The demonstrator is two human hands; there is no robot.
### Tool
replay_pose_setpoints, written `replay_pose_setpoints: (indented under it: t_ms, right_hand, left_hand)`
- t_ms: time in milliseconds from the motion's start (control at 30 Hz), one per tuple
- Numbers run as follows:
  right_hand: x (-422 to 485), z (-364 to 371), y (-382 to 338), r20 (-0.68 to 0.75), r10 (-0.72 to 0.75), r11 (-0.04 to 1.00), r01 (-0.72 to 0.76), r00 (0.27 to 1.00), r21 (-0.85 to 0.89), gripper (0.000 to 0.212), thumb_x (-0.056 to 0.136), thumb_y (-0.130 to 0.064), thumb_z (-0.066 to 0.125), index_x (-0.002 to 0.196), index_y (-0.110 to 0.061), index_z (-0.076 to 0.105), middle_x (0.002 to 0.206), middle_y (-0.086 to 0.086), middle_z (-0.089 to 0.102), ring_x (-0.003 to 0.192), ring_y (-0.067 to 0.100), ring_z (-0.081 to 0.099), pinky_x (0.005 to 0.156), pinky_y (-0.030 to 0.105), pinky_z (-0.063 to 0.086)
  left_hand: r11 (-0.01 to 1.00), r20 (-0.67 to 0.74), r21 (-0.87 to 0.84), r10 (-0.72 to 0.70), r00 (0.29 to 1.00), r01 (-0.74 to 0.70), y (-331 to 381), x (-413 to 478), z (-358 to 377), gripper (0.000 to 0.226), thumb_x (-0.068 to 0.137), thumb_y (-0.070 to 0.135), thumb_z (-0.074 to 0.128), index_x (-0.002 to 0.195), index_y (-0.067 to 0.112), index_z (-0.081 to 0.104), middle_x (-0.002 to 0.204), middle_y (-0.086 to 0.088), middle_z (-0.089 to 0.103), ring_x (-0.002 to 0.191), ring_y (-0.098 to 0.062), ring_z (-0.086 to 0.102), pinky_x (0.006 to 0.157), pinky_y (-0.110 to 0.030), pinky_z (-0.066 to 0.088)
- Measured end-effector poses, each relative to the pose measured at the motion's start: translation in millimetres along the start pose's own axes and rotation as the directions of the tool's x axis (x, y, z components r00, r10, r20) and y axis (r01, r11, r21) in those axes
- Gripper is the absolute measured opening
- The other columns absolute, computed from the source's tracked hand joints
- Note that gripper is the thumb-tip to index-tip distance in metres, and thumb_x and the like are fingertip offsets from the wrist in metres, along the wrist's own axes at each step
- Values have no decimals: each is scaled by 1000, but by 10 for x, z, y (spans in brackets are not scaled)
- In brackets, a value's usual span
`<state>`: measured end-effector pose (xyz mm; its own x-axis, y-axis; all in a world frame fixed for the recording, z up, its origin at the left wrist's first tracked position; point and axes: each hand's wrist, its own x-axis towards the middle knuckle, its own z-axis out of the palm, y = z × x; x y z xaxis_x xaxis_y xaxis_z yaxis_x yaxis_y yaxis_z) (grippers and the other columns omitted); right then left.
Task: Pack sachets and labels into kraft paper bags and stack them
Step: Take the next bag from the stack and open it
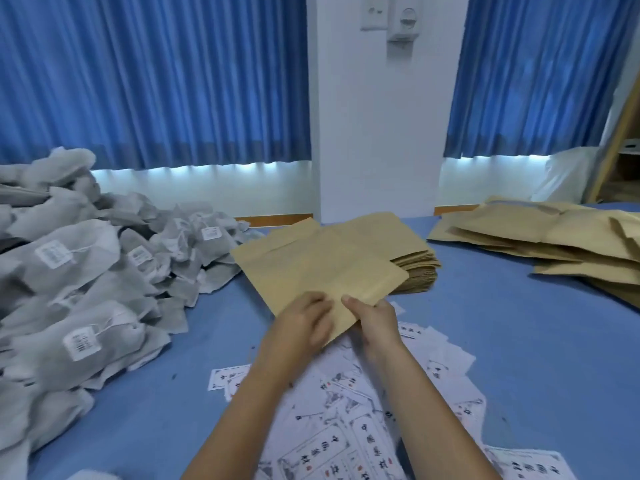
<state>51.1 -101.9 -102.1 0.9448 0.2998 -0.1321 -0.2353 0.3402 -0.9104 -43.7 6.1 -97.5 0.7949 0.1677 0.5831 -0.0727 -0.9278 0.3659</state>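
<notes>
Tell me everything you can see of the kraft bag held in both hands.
The kraft bag is a flat, tan, matte paper pouch with faint creases and a rounded right corner. It looks empty and sits skewed. The left hand and right hand grip its near edge. Its far end overlaps the stack of flat bags; its near end hangs over scattered printed labels.

We see a packing workroom: sachets [69, 271] heaped along the tabletop's [485, 323] left edge, bags [554, 237] stacked, labels [346, 427] strewn.
</notes>
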Motion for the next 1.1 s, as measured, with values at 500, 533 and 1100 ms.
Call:
replay_pose_setpoints:
  t_ms: [500,533,1100]
  right_hand:
    - [-125,-117,-121,536,121,989,-147,835,4,38,71,3,65,108,10,59,104,19,70,98,26,69,79,25,56]
    - [-130,-118,-120,544,113,990,-144,831,13,38,71,2,65,108,9,59,105,19,70,99,26,69,80,25,56]
    - [-300,77,-54,415,40,999,-23,909,-47,18,86,12,45,86,3,62,70,13,67,67,20,66,64,27,55]
  left_hand:
    - [912,9,-394,-119,993,113,-104,-83,-141,29,80,24,75,106,13,73,109,4,69,98,5,57,87,-11,44]
    - [897,22,-420,-138,990,134,-98,-86,-160,30,80,23,76,108,13,73,110,6,68,98,9,57,87,-7,42]
    - [996,-58,42,-73,996,75,60,-118,-100,35,88,20,65,120,6,62,111,-9,60,90,-25,61,77,-34,48]
